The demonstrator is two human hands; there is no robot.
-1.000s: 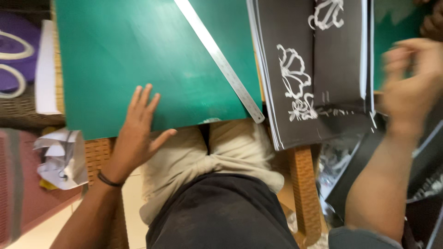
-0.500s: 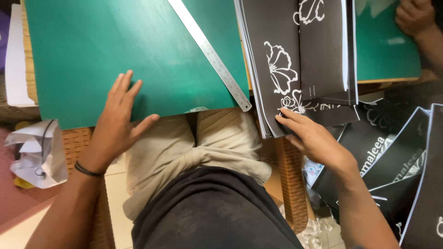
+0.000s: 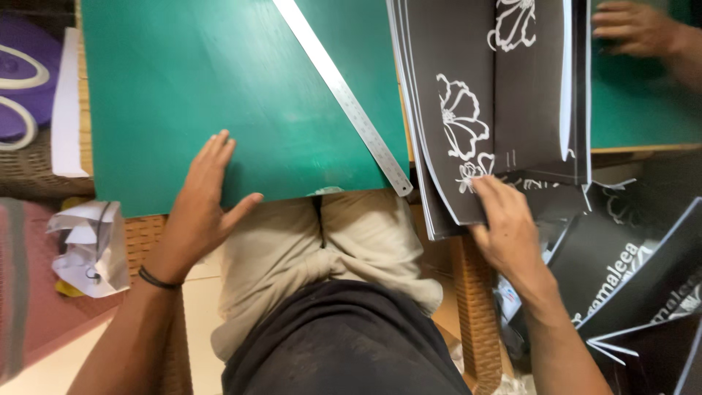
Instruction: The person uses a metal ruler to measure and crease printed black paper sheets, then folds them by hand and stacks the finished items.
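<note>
At the far left a purple object (image 3: 18,80) with white looped lines is seen on a woven surface, with one white sheet (image 3: 67,102) standing on edge beside it and, lower down, one crumpled white paper wad (image 3: 91,245). One large green cutting mat (image 3: 219,95) fills the middle, and one long steel ruler (image 3: 344,99) is laid slantwise across it, its lower end at the mat's near edge. The left hand (image 3: 197,212) is spread flat and open — fingers together on the mat's near edge, thumb stretched out below it — and a dark band is worn at the wrist. To the right a stack of black printed sheets (image 3: 497,110) with white flower outlines is laid overlapping the mat's right side; the exact count of sheets cannot be told. The right hand (image 3: 504,223) is set on the stack's lower corner, fingers curled over the edge, pinching the sheets. Several folded black cartons (image 3: 629,271) with white lettering are piled at the lower right. At the top right another person's hand (image 3: 636,29) is rested on a second green surface.
</note>
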